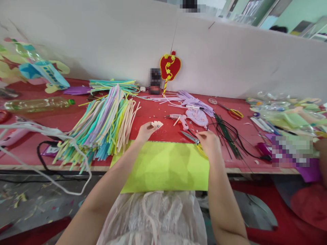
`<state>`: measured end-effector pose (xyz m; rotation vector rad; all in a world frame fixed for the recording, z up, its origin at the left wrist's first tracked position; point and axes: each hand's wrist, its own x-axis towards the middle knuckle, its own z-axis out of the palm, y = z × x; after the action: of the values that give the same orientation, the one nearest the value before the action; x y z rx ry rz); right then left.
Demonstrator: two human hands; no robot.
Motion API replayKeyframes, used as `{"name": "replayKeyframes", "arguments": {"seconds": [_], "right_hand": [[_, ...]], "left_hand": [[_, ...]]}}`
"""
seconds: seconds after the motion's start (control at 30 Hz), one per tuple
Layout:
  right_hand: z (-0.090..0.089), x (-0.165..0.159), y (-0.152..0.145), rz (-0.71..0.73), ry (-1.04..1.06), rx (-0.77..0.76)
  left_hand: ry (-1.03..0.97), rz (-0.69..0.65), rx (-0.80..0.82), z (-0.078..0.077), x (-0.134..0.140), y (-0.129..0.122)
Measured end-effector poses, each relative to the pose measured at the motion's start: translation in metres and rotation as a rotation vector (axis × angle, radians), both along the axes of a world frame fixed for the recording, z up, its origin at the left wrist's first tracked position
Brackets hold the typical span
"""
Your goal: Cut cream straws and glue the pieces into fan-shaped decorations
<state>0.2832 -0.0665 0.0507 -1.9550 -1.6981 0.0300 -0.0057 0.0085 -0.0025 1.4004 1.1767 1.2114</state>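
Observation:
My left hand (146, 131) pinches a small cream-coloured craft piece with a scalloped edge (157, 125) above the red tabletop. My right hand (208, 139) is closed at the fingertips; whatever lies between them is too small to make out. Just left of and below those fingertips lie scissors with yellow handles (190, 136), their blades pointing left. A pink glue gun (180, 120) rests behind the scissors. Under my forearms a lime-green sheet (163, 165) hangs over the table's front edge.
Bundled pastel pipe cleaners (99, 122) cover the left side, near a green-capped plastic bottle (41, 104). A red fan-shaped decoration (170, 67) stands against the white partition. Black cable (224, 127), more scissors (235, 114) and another person's arm (321, 149) are at right.

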Motion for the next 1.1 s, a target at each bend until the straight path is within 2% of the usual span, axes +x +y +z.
{"name": "replayKeyframes", "arguments": {"seconds": [0.03, 0.17, 0.27, 0.33, 0.4, 0.53, 0.67, 0.83, 0.9, 0.97, 1.1], "right_hand": [[0.003, -0.014, 0.006, 0.056, 0.089, 0.038], [0.004, -0.074, 0.032, 0.221, 0.351, 0.013], [0.002, -0.107, 0.046, 0.315, 0.449, -0.022], [0.002, -0.115, 0.054, 0.309, 0.43, -0.013], [0.003, -0.111, 0.062, 0.248, 0.306, 0.029], [0.003, -0.083, 0.078, 0.137, -0.057, 0.061], [-0.006, -0.068, 0.087, 0.205, -0.313, -0.027], [-0.017, -0.075, 0.095, 0.291, -0.484, -0.039], [-0.017, -0.076, 0.097, 0.285, -0.486, -0.019], [-0.013, -0.074, 0.095, 0.251, -0.391, 0.02], [-0.006, -0.081, 0.082, 0.188, 0.058, 0.186]], "left_hand": [[-0.001, 0.001, 0.001, 0.001, 0.0, -0.001], [-0.001, 0.0, 0.007, 0.006, -0.001, -0.005], [0.014, 0.009, 0.013, 0.008, -0.003, -0.007], [0.037, 0.037, 0.022, 0.008, -0.004, -0.008], [0.053, 0.065, 0.033, 0.008, -0.005, -0.008], [0.083, 0.068, 0.05, 0.007, -0.005, -0.007], [0.11, 0.043, 0.085, 0.01, -0.002, -0.01], [0.073, 0.031, 0.098, 0.012, -0.002, -0.013], [0.052, 0.021, 0.09, 0.011, -0.001, -0.012], [0.05, 0.014, 0.083, 0.009, -0.001, -0.011], [0.07, 0.019, 0.076, 0.006, 0.001, -0.007]]}}
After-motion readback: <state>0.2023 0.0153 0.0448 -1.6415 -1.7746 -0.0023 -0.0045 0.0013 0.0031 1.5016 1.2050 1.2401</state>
